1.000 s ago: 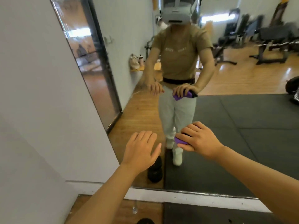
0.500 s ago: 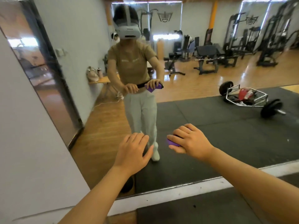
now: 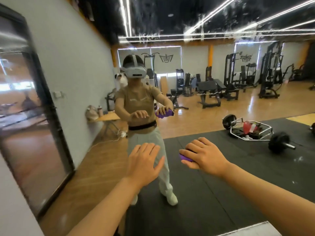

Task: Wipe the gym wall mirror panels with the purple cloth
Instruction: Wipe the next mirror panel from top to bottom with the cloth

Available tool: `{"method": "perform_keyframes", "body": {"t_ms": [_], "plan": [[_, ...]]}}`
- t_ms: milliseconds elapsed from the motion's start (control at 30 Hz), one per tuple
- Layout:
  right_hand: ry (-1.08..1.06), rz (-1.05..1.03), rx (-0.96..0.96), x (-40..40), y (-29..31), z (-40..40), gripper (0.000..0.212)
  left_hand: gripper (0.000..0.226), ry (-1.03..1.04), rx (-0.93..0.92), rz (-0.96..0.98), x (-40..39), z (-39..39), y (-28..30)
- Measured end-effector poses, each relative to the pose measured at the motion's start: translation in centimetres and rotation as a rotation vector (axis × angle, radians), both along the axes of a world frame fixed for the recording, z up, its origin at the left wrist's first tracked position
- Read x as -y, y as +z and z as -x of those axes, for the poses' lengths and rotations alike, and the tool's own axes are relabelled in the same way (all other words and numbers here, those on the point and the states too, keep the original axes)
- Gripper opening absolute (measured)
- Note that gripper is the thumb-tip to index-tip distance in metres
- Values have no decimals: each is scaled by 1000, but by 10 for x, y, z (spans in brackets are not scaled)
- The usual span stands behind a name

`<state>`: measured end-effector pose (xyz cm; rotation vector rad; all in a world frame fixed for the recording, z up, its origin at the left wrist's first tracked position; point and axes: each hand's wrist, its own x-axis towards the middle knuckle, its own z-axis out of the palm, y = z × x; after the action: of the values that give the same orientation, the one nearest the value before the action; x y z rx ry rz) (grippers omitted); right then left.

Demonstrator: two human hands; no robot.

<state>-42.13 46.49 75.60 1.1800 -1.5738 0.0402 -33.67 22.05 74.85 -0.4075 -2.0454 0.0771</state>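
My right hand is stretched out toward the mirror, fingers curled over the bunched purple cloth, which peeks out under my fingertips at the hand's 9 o'clock edge. Whether the cloth is pressed on the glass or just short of it I cannot tell. My left hand hangs just beside it at 9 o'clock, fingers straight and close together, thumb out, holding nothing; the two hands are apart.

The mirror fills most of my view. In it, at 12 o'clock from my left hand, stands my own reflection with a headset, tan shirt and pale trousers, the cloth showing purple in the reflected hand. At 2 o'clock from my right hand a hex bar with black plates lies reflected on the black mat. Farther back at 1 o'clock are benches and weight machines on the wood floor. At 9 o'clock a dark-framed glass door sits in the white wall, blurred. A small table with a bag and bottle stands by that wall, at 11 o'clock from my left hand. Between my fingers and the glass I see nothing but the cloth.
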Motion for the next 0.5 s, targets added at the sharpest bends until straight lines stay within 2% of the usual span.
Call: {"method": "perform_keyframes", "body": {"t_ms": [233, 500], "plan": [[43, 15, -70, -58, 54, 60, 53, 35, 93, -65, -30, -65, 49, 48], [64, 22, -164, -58, 132, 101, 49, 38, 157, -141, -3, -73, 80, 132]]}}
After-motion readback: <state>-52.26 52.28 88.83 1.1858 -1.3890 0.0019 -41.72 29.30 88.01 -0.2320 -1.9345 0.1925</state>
